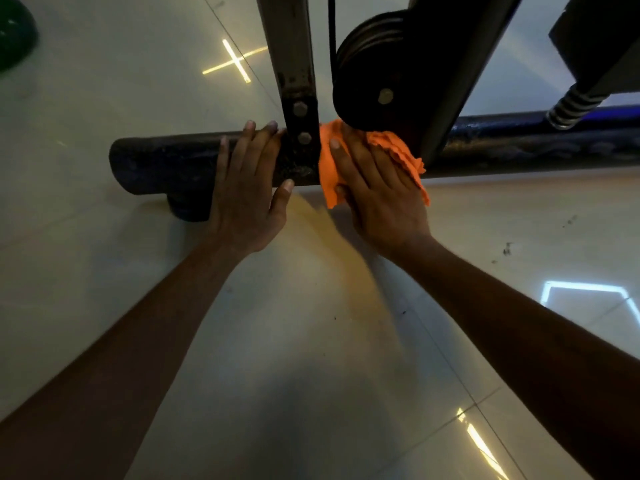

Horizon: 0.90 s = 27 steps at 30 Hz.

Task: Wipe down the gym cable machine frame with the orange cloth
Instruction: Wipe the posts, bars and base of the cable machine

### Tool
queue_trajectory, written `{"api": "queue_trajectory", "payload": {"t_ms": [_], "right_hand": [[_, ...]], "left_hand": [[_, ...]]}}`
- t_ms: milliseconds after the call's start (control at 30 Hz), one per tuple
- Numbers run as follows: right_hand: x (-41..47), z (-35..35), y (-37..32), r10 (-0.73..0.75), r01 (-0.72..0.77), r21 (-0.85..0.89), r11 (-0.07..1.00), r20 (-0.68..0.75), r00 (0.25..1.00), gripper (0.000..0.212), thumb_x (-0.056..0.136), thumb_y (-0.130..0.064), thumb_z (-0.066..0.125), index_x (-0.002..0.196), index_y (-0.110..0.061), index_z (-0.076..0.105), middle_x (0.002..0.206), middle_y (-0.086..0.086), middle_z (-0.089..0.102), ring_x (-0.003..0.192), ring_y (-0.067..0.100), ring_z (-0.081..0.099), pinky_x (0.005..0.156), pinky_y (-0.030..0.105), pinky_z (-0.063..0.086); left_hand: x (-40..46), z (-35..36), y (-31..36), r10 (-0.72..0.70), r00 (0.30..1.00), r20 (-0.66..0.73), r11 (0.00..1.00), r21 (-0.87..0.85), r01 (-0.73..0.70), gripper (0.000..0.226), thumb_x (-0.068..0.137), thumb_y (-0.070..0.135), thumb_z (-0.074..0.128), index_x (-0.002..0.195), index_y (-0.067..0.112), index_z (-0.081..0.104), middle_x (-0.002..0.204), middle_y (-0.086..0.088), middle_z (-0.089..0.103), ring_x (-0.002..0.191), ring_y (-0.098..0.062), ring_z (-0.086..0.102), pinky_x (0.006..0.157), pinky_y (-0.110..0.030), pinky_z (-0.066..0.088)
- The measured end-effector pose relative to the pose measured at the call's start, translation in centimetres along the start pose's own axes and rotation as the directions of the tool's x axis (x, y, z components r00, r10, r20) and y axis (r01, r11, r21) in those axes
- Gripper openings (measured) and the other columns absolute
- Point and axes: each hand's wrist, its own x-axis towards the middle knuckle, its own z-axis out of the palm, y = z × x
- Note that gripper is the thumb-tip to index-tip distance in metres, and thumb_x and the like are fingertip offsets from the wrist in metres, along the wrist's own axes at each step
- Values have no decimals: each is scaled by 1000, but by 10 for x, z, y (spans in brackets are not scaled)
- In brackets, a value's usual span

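Head view, looking down: glossy pale tiled floor (104, 133) fills most of the frame, with bright light reflections on it. Dark horizontal base tube (166, 161) of the cable machine frame lies across the floor left to right, surface worn and pitted, capped end at left, short round foot (188, 209) under it. Grey upright post (287, 43) rises from the tube through a dark bracket with two bolts (300, 109). Black pulley wheel (370, 74) sits just right of the post, cable running over it; slanted dark frame member beside it. Coiled spring piece (571, 105) at far right, above the tube. Left hand (247, 199) lies flat on the tube just left of the bracket, fingers (239, 147) straight and slightly spread, thumb out toward the bracket, holding nothing. Right hand (377, 188) presses the orange cloth (327, 168) onto the tube, just right of the bracket and below the pulley; its fingers straight, close together, flat on the cloth. Cloth is bunched, draped over the tube's top and front, edges sticking out on both sides of the hand.
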Motion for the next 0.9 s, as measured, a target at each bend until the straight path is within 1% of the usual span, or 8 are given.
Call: {"api": "queue_trajectory", "payload": {"t_ms": [67, 233, 433, 533, 667, 733, 833, 900], "right_hand": [[5, 7, -9, 41, -40, 34, 999, -36, 999, 66, 118, -46, 37, 174, -17, 18, 181, 9, 13, 167, 30, 16, 134, 49, 19], [47, 12, -61, 395, -341, 338, 877, -105, 913, 62, 117, -45, 39, 171, -18, 28, 175, 8, 31, 162, 27, 25, 130, 37, 9], [14, 15, -12, 61, -59, 22, 998, -49, 997, 72, 112, -47, 42, 173, -16, 21, 180, 12, 16, 165, 33, 19, 131, 56, 22], [27, 26, -50, 266, -237, 182, 954, -152, 952, 67, 112, -42, 40, 170, -10, 29, 177, 16, 24, 164, 34, 21, 133, 43, 3], [55, 26, -94, 573, -489, 345, 801, -205, 794, 62, 113, -43, 38, 165, -9, 38, 170, 15, 39, 156, 30, 26, 129, 31, -10], [45, 30, -76, 449, -391, 266, 881, -210, 869, 67, 113, -46, 41, 167, -7, 35, 173, 18, 34, 159, 32, 25, 129, 31, -12], [18, 33, -37, 181, -180, 18, 983, -169, 969, 72, 113, -50, 42, 171, -11, 26, 178, 17, 23, 162, 37, 23, 130, 41, 2], [19, 36, -44, 245, -241, 46, 970, -205, 948, 70, 113, -47, 43, 171, -12, 28, 178, 17, 24, 163, 36, 20, 131, 42, 0]], "left_hand": [[2, -3, -5, 9, 1000, 22, 1000, 4, -10, 72, 105, 35, 56, 168, 14, 27, 177, -5, 26, 166, -30, 14, 134, -57, 4], [7, -4, -6, -4, 999, 40, 1000, -3, 5, 73, 103, 34, 59, 167, 15, 28, 176, -5, 28, 165, -31, 16, 134, -58, 6], [8, -8, -14, 43, 994, 97, 999, 14, -44, 75, 105, 37, 57, 169, 17, 25, 177, -3, 25, 166, -27, 13, 134, -56, 6], [11, -7, -16, 60, 994, 92, 998, 28, -63, 75, 104, 35, 56, 170, 16, 24, 177, -3, 25, 167, -26, 12, 134, -54, 6], [10, -8, -19, 65, 994, 87, 997, 35, -68, 76, 105, 31, 54, 171, 13, 21, 178, -5, 22, 167, -26, 11, 135, -50, 4], [10, -10, -21, 81, 991, 106, 996, 38, -86, 78, 104, 28, 54, 171, 11, 19, 179, -7, 20, 167, -27, 11, 135, -50, 5], [10, -14, -23, 93, 987, 133, 995, 35, -98, 81, 104, 26, 57, 171, 11, 17, 179, -8, 19, 167, -27, 11, 135, -52, 7], [11, -14, -24, 91, 986, 141, 995, 35, -96, 81, 103, 25, 58, 172, 12, 16, 179, -7, 18, 167, -27, 11, 135, -52, 7]]}}
